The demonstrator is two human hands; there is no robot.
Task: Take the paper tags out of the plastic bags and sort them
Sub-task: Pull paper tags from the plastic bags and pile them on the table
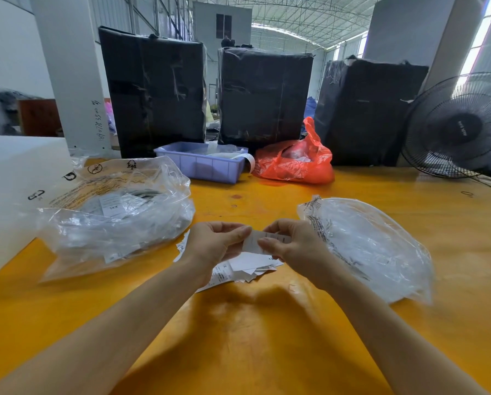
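Observation:
Above the middle of the yellow table [238, 323], my left hand [214, 243] and my right hand [291, 245] pinch a white paper tag [255, 241] between them, one at each end. Under the hands lies a loose pile of white tags [245, 269]; one reads XS. A large clear plastic bag [116, 212] full of smaller bags and tags, one marked XXL, sits to the left. To the right lies a heap of flattened clear plastic bags [372, 246].
A lilac plastic tray [201, 165] and a red plastic bag [295, 161] stand at the back of the table, before three black-wrapped bundles [264, 95]. A black fan [461, 126] stands at the far right. A white box [7, 192] occupies the left edge.

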